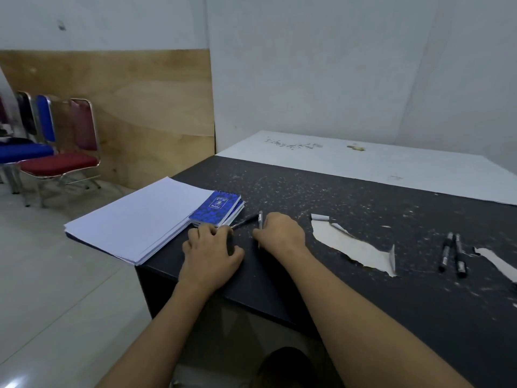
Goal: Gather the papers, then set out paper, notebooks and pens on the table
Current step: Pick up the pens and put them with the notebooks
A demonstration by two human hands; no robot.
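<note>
– On the near left corner of the desk (335, 197), what lies there?
– A stack of paper (134, 217), hanging partly over the edge, with blue notebooks (215, 208) piled on its right side.
– And the hands?
– Both rest on the desk just right of the notebooks. The left hand (212, 256) has its fingers curled over the end of a black pen (246, 221), its fingertips touching the notebooks. The right hand (282, 233) pinches a grey pen (260, 218) that points away from the person.
– Do the two pens touch?
– Their far ends lie just beside each other.
– Anything else?
– Two more pens (446, 252) lie side by side, well apart to the right.
</note>
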